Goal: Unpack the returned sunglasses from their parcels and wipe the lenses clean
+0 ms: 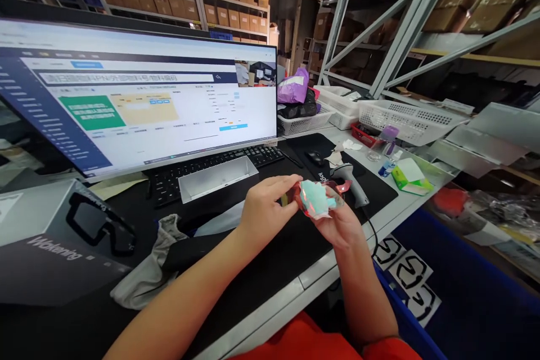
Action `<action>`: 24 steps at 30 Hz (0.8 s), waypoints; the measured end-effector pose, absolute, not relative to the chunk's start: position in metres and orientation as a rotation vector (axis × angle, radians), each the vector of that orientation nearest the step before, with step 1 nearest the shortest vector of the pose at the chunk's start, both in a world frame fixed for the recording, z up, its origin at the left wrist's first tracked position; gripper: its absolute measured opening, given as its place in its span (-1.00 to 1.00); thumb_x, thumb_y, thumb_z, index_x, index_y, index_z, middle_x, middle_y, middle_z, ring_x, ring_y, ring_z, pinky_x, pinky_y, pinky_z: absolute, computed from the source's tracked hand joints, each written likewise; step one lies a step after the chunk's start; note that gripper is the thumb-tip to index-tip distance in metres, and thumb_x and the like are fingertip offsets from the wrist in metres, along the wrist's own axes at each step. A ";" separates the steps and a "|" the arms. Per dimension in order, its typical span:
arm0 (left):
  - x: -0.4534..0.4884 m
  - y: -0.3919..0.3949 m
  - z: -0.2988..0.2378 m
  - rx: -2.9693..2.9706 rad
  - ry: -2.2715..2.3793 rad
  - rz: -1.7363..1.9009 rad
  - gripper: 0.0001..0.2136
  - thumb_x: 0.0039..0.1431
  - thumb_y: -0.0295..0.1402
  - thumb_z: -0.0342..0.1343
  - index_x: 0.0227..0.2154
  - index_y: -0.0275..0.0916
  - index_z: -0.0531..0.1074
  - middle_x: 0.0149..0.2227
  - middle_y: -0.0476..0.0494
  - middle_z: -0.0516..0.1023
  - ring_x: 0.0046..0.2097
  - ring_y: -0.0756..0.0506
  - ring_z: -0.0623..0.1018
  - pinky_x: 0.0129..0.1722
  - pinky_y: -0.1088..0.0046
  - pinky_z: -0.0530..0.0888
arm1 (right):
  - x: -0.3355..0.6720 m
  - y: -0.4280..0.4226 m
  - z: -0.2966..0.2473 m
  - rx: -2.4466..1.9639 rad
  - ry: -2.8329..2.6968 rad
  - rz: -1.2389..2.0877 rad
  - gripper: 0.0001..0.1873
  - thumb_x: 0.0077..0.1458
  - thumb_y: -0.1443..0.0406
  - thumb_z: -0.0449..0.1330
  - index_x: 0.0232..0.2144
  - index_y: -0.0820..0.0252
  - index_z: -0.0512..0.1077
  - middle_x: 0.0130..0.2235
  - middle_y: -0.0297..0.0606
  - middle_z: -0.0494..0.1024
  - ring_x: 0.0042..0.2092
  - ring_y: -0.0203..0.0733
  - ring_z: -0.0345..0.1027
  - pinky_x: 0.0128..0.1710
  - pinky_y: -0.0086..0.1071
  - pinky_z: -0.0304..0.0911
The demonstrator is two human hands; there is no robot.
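Note:
Both my hands meet above the black desk mat at the middle of the view. They hold a pair of red glasses [298,196] with shiny edges and a pale teal area across the front; whether that is a lens or a cloth, I cannot tell. My left hand [265,202] pinches the left side between thumb and fingers. From below and the right, my right hand [340,222] grips the other side, its fingers partly hidden. A grey barcode scanner [352,183] lies just behind my right hand. Left of them are an open white box [219,180] and a grey cloth pouch [147,270].
A large monitor [181,95] stands over a keyboard [169,188]. At left is a grey box [50,242] printed with goggles. White baskets [405,124], a green packet [411,177] and a mouse [314,157] sit rightward. A blue bin [476,287] is below the desk's right edge.

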State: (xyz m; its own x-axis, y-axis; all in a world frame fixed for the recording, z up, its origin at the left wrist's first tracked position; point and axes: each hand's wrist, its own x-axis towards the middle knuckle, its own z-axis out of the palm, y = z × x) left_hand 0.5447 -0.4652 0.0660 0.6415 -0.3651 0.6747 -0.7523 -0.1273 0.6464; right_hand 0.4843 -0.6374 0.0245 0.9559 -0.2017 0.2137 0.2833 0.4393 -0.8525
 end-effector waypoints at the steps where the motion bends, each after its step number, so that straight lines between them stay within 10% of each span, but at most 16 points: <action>1: 0.546 -0.465 0.065 1.753 -0.945 0.455 -0.67 0.06 -0.50 0.27 -0.10 -0.10 0.66 -0.11 -0.09 0.71 -0.12 -0.15 0.65 -0.03 0.35 0.55 | 0.485 -0.639 0.028 -1.074 -0.083 -0.268 -0.63 -0.12 0.18 0.50 -0.22 0.11 0.60 -0.29 -0.27 0.63 -0.34 -0.23 0.47 -0.37 -0.41 0.43; 24: 0.545 -0.464 0.064 1.879 -1.091 0.695 -0.71 0.13 -0.52 0.22 -0.08 -0.21 0.61 -0.15 -0.10 0.71 -0.19 -0.08 0.66 -0.11 0.44 0.58 | 0.494 -0.633 0.040 -0.707 -0.045 -0.312 -0.58 -0.28 0.26 0.60 -0.39 0.08 0.48 -0.41 -0.48 0.51 -0.42 -0.40 0.38 -0.41 -0.58 0.42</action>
